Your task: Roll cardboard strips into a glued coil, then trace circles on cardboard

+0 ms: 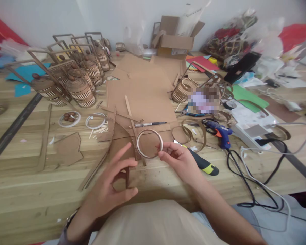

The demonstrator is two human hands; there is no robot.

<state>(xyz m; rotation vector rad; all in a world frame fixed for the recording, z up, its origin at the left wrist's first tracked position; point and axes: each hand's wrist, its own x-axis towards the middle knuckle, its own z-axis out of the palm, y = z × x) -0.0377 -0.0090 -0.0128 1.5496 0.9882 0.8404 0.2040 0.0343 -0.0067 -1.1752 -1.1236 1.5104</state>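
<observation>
Two hands over wooden table [28, 163]. Left hand [112, 185] half-curled, pinching short cardboard strip [128, 177] upright, index extended toward cardboard ring [149, 130]. Ring above brown sheet [148, 102], rim pinched by right hand [180, 160]. Light grip advisable: thin rim likely deforms.

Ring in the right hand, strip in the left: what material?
Ring, pinched by the right hand: looks like a thin cardboard or paper band, matte, pale outside and brown inside; thin wood veneer is possible. Strip in the left hand: probably brown cardboard, matte, the same tone as the sheets behind it; too blurred to show any corrugation.
</observation>
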